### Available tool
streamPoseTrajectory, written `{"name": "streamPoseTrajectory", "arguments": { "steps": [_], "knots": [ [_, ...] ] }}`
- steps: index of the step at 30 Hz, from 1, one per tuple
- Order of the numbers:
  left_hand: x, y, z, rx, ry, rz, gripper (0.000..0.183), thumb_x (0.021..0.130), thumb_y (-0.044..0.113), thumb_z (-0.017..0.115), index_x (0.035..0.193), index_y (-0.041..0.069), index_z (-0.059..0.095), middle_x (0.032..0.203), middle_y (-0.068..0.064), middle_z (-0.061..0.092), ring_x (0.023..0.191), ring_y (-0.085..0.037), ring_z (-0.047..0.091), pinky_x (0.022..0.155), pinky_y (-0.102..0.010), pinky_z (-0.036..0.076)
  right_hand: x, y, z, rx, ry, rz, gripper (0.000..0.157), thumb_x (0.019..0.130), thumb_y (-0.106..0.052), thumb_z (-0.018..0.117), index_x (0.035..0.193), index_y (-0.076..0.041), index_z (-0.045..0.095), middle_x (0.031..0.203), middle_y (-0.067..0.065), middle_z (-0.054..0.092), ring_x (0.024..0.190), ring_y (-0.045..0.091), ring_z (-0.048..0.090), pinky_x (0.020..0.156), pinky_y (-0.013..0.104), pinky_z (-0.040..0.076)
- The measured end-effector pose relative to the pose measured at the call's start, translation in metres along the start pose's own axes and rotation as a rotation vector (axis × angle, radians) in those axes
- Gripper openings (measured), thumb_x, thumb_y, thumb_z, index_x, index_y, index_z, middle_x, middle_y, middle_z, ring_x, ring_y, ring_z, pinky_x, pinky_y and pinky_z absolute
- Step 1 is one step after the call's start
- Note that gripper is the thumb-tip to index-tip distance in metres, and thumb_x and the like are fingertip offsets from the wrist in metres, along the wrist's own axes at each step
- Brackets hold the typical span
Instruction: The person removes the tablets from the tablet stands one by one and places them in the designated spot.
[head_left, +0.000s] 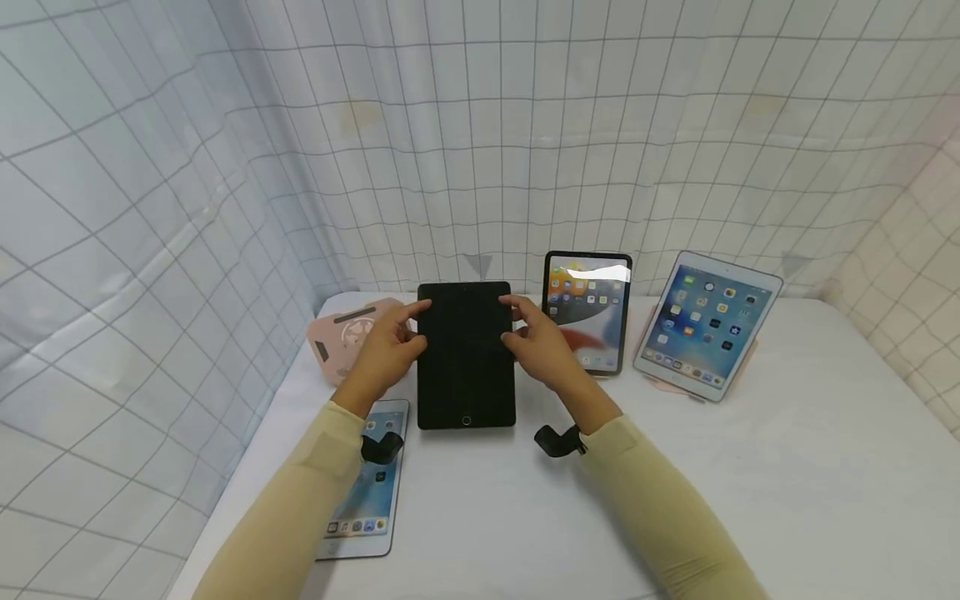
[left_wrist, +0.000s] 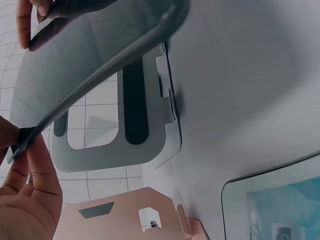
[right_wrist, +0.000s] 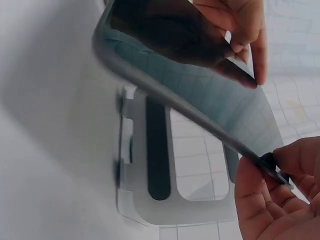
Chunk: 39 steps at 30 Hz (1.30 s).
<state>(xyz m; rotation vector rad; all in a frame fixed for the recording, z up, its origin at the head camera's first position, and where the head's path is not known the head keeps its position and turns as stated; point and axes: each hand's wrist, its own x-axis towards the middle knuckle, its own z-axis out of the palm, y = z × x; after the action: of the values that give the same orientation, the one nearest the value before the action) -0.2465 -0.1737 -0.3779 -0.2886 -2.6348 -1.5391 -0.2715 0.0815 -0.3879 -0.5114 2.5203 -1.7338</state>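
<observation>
Both hands hold a black tablet [head_left: 467,358] upright between them, its dark screen facing me and its round button at the bottom. At its left edge the left hand [head_left: 384,346] pinches near the top corner, thumb on the front and fingers behind. The right hand [head_left: 542,346] grips the opposite edge the same way. Behind the tablet, a grey stand [left_wrist: 105,160] with dark pads and a large cut-out shows in the left wrist view. From the right wrist, the tablet [right_wrist: 200,122] tilts in front of that stand, its lower edge apart from the stand's lip.
A pink stand [head_left: 330,342] with nothing on it is left of the tablet. A white tablet [head_left: 375,492] lies near the left forearm. To the right, a black-framed tablet [head_left: 588,317] and a white tablet [head_left: 708,325] lean on stands. Gridded white cloth [head_left: 480,125] hangs behind.
</observation>
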Motion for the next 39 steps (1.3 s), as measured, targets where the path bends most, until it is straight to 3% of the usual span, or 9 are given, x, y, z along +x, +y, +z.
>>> {"name": "streamPoseTrajectory", "arguments": {
  "steps": [6, 21, 30, 39],
  "knots": [
    [-0.018, 0.003, 0.002, 0.036, -0.044, -0.039, 0.058, 0.094, 0.006, 0.056, 0.15, 0.016, 0.046, 0.133, -0.013, 0.047, 0.096, -0.026, 0.061, 0.068, -0.034, 0.048, -0.018, 0.0, 0.003, 0.043, -0.037, 0.073, 0.053, 0.095, -0.002, 0.057, 0.145, -0.017, 0.047, 0.121, 0.013, 0.051, 0.09, 0.024, 0.066, 0.068, 0.035, 0.059],
    [-0.048, 0.006, 0.013, 0.096, -0.116, -0.119, 0.058, 0.092, 0.007, 0.058, 0.149, 0.013, 0.046, 0.135, -0.014, 0.048, 0.091, -0.023, 0.064, 0.072, -0.033, 0.054, -0.05, 0.009, 0.004, 0.057, -0.096, 0.151, 0.054, 0.093, 0.0, 0.062, 0.143, -0.012, 0.047, 0.115, 0.015, 0.049, 0.079, 0.023, 0.063, 0.064, 0.037, 0.059],
    [-0.059, 0.002, 0.017, 0.058, -0.154, -0.133, 0.058, 0.089, 0.0, 0.059, 0.145, 0.007, 0.049, 0.13, -0.016, 0.051, 0.084, -0.019, 0.065, 0.067, -0.031, 0.053, -0.064, 0.012, 0.007, 0.045, -0.141, 0.205, 0.052, 0.091, -0.001, 0.066, 0.139, -0.011, 0.048, 0.107, 0.016, 0.049, 0.072, 0.022, 0.063, 0.062, 0.035, 0.059],
    [-0.071, -0.005, 0.024, 0.028, -0.157, -0.21, 0.058, 0.087, -0.004, 0.059, 0.143, 0.007, 0.052, 0.126, -0.015, 0.052, 0.081, -0.018, 0.063, 0.067, -0.031, 0.056, -0.076, 0.018, 0.014, 0.042, -0.173, 0.214, 0.05, 0.091, 0.001, 0.065, 0.137, -0.008, 0.047, 0.102, 0.016, 0.046, 0.064, 0.02, 0.06, 0.059, 0.035, 0.058]
  ]
}}
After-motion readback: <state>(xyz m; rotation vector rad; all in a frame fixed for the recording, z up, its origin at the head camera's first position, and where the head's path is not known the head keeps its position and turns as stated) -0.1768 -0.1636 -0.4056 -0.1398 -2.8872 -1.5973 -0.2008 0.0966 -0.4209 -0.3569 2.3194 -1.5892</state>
